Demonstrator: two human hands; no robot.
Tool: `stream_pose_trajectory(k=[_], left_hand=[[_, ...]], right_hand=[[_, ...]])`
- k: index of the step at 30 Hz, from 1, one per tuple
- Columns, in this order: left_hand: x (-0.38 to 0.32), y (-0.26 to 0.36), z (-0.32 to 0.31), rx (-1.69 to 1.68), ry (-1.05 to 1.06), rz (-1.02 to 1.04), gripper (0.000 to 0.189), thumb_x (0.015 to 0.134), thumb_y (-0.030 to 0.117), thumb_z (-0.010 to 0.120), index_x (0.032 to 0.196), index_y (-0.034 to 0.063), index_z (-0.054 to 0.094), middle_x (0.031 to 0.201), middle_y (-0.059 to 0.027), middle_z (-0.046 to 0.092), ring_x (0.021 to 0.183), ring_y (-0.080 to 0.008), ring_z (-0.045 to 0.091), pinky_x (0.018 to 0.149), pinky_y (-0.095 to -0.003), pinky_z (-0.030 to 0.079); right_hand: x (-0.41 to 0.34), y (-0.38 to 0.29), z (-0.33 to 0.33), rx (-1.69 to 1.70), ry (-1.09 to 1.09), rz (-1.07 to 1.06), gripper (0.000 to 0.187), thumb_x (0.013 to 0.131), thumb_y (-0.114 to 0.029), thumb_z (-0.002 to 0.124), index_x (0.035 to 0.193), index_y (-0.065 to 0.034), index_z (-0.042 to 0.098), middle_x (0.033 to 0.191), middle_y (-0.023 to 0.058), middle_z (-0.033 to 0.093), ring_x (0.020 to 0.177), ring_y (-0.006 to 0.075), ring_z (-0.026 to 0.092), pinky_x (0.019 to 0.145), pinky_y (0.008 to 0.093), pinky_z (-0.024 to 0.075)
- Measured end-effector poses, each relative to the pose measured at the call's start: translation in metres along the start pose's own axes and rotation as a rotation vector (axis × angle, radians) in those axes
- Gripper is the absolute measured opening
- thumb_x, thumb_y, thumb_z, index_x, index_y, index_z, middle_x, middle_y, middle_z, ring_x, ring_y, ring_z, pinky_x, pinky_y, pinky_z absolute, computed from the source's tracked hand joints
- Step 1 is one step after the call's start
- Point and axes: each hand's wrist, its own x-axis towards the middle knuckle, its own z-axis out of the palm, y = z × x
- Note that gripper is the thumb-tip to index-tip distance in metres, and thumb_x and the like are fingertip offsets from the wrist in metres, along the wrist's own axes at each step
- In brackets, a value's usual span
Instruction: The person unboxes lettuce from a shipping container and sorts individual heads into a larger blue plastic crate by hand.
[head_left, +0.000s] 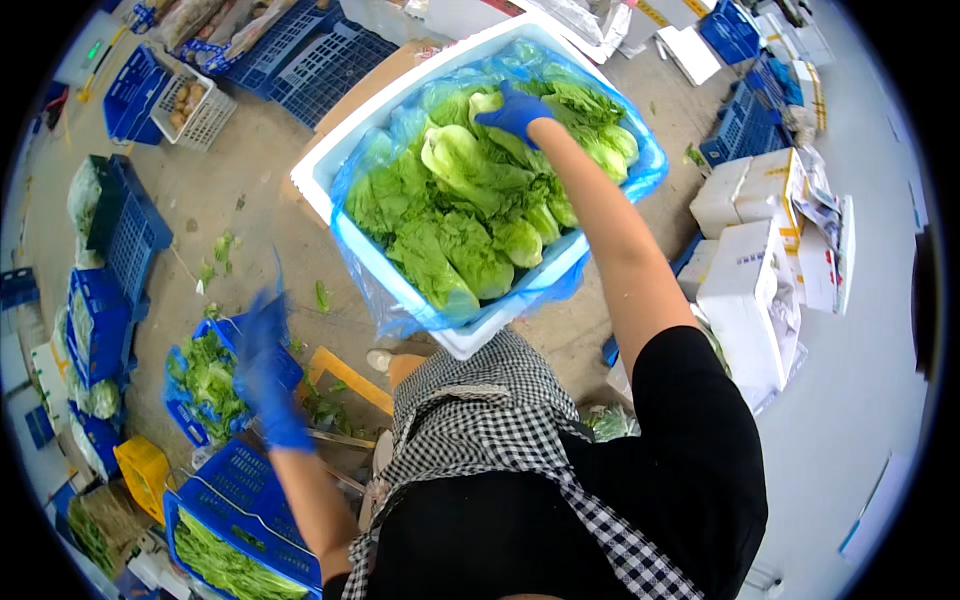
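Note:
A white foam box, lined with a thin blue plastic bag, stands before me, filled with heads of green leaf lettuce. My right hand, in a blue glove, rests on the lettuce toward the far side of the box. Its thumb and forefinger are spread, and the palm side is hidden. Down at the left, my blue-gloved left hand is blurred by motion; its fingers cannot be made out. Beside it is a blue crate with loose lettuce leaves in a blue bag.
Another blue crate of long leafy greens stands at the lower left, near a yellow crate. White foam boxes are stacked at the right. A white basket of potatoes sits at the upper left. Leaf scraps litter the concrete floor.

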Motion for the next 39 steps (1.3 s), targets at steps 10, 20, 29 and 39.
stream_pose_trajectory(k=[10, 20, 29, 39], left_hand=[[0.031, 0.081, 0.172, -0.306, -0.600, -0.134, 0.037, 0.091, 0.026, 0.049, 0.119, 0.0019, 0.055, 0.111, -0.0104, 0.061, 0.103, -0.0182, 0.057, 0.094, -0.0309, 0.039], [0.018, 0.062, 0.208, -0.411, -0.518, -0.248, 0.042, 0.091, 0.036, 0.046, 0.117, 0.0050, 0.057, 0.111, -0.0075, 0.062, 0.100, -0.0139, 0.056, 0.088, -0.0273, 0.041], [-0.005, 0.018, 0.115, -0.429, -0.323, -0.153, 0.038, 0.090, 0.026, 0.053, 0.120, 0.0025, 0.054, 0.118, -0.0097, 0.057, 0.107, -0.0167, 0.054, 0.094, -0.0290, 0.040], [-0.035, 0.050, 0.012, -0.503, -0.086, 0.323, 0.092, 0.080, 0.039, 0.066, 0.143, 0.0050, 0.009, 0.144, -0.0177, 0.023, 0.129, -0.0248, 0.028, 0.106, -0.0332, 0.024]], right_hand=[[0.023, 0.106, -0.044, 1.083, -0.150, -0.116, 0.044, 0.077, -0.019, 0.067, 0.115, 0.0000, 0.056, 0.110, 0.0122, 0.061, 0.097, 0.0209, 0.057, 0.087, 0.0305, 0.0436], [0.022, 0.004, 0.006, -0.140, -0.060, -0.088, 0.105, 0.059, -0.058, 0.072, 0.137, -0.0037, 0.027, 0.125, 0.0217, 0.048, 0.109, 0.0360, 0.052, 0.092, 0.0406, 0.0431], [0.022, 0.070, -0.059, 1.094, -0.368, 0.099, 0.044, 0.081, -0.029, 0.064, 0.117, -0.0044, 0.053, 0.099, 0.0112, 0.063, 0.083, 0.0221, 0.062, 0.072, 0.0345, 0.0516], [-0.139, -0.193, -0.029, 0.929, -0.389, -0.740, 0.050, 0.085, -0.014, 0.057, 0.130, -0.0001, 0.038, 0.125, 0.0128, 0.047, 0.109, 0.0219, 0.049, 0.095, 0.0322, 0.0384]])
